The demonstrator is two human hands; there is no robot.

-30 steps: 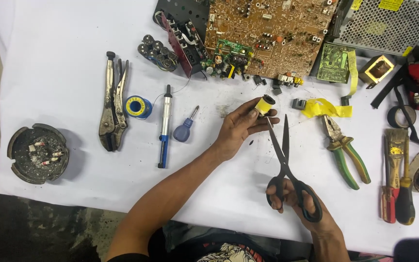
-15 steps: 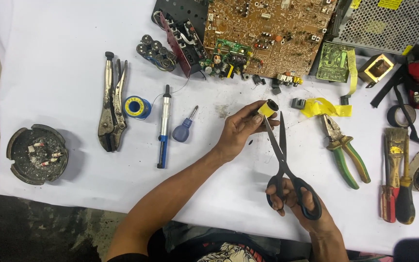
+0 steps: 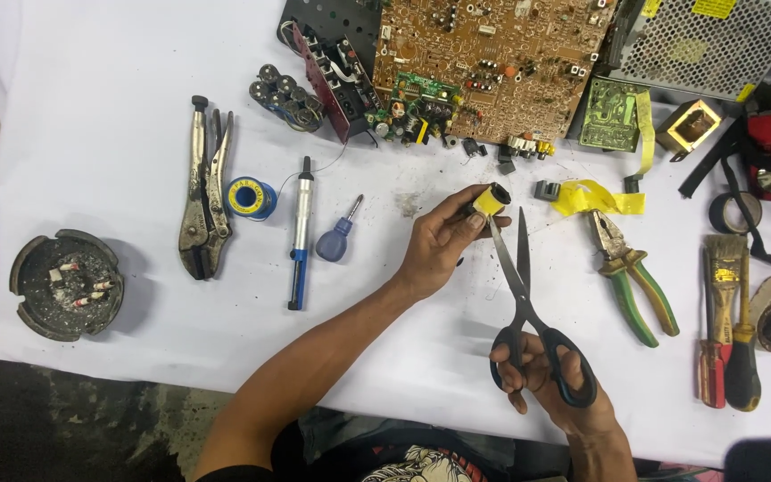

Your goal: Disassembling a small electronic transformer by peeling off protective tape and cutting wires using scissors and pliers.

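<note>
Already the left hand [image 3: 439, 245] is gripping a yellow-taped coil [image 3: 491, 200] while the right hand [image 3: 551, 375] is bringing open scissors [image 3: 521, 286] against its tape, uncut.

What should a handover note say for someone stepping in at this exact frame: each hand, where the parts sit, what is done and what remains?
Left hand: grips a small yellow-wrapped coil above the white table cover.
Right hand: fingers through the handles of the black scissors, blades slightly parted, tips right at the coil's yellow wrap.
Nearby: loose strip of yellow tape and green-handled pliers to the right; large circuit board at the top; blue screwdriver to the left.
Done: some yellow tape already lies loose on the table.
Left: the coil's wrap looks intact; no cut is visible yet.
</note>
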